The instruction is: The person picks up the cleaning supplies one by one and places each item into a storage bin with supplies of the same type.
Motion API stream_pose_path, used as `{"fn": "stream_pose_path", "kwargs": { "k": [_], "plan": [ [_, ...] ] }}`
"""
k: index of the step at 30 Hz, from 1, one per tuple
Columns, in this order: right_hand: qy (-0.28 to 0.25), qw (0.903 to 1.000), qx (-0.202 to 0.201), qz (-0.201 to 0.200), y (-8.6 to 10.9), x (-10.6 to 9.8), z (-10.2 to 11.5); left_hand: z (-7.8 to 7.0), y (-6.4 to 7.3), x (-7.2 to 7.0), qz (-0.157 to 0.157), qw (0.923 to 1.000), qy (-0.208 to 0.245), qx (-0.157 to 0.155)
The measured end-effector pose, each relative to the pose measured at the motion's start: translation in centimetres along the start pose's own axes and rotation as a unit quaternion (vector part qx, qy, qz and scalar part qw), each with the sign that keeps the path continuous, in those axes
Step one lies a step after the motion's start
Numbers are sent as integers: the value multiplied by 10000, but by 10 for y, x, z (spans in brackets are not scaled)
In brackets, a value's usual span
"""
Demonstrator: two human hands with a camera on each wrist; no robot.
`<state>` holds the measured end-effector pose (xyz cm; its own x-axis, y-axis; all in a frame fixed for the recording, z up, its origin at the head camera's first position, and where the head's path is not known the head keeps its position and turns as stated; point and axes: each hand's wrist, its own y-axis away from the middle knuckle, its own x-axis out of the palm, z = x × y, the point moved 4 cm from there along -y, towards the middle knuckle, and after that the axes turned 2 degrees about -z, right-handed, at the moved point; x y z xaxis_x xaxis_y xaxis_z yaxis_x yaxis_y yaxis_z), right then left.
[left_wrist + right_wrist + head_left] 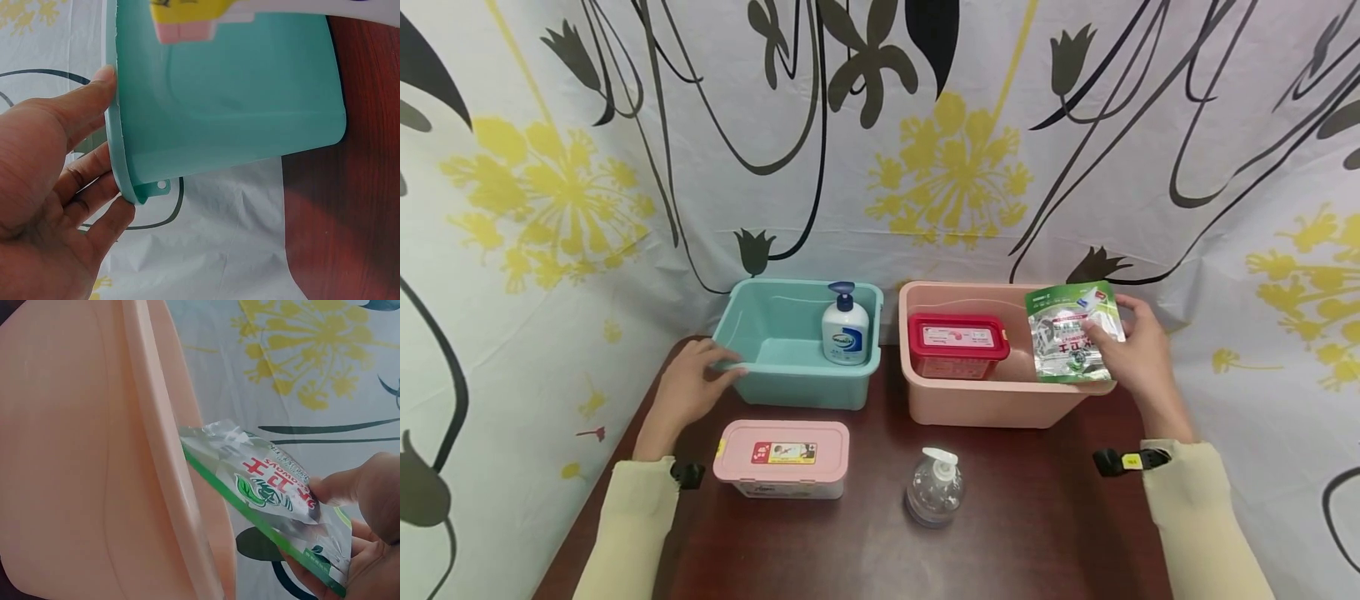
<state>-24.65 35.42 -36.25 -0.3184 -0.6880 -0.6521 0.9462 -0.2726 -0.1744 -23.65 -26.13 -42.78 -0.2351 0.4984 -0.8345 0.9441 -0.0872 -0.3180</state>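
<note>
- Pinching the green-and-silver packet (1054, 333), the right hand (1141, 348) has it over the right end of the pink bin (981, 407)
- Red tub (957, 346) inside that bin, left of the packet
- Left hand (688, 379) grasping the teal bin (805, 388) by its rim
- White pump bottle (846, 329) inside the teal bin
- Pink-lidded box (782, 458) and clear pump bottle (934, 492) nearer the person, on the table (820, 550)

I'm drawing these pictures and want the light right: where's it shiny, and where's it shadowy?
Head view: a soft sheen on the table; left wrist view: a darker patch of shadow across that table; right wrist view: bright glints on the packet, though the picture looks rather dim.
</note>
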Motion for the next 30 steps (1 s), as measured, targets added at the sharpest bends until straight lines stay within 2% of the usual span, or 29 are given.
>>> {"fn": "stream_pose_path", "kwargs": {
  "k": [5, 10, 17, 22, 30],
  "plan": [
    [272, 9996, -45, -66, -4, 2, -1, 0, -1, 1, -90, 9999, 28, 126],
    [586, 9981, -158, -140, -8, 5, -1, 1, -1, 1, -97, 9999, 16, 127],
    [848, 9963, -115, 10, -11, 7, 1, 0, 1, 0, -99, 9999, -16, 136],
    [914, 9956, -76, 202, -12, 10, 0, 1, 0, 1, -74, 9999, -21, 98],
    [796, 9960, -357, 218, -11, 11, 5, 3, 0, 2, -25, 10000, 7, 33]
  ]
}}
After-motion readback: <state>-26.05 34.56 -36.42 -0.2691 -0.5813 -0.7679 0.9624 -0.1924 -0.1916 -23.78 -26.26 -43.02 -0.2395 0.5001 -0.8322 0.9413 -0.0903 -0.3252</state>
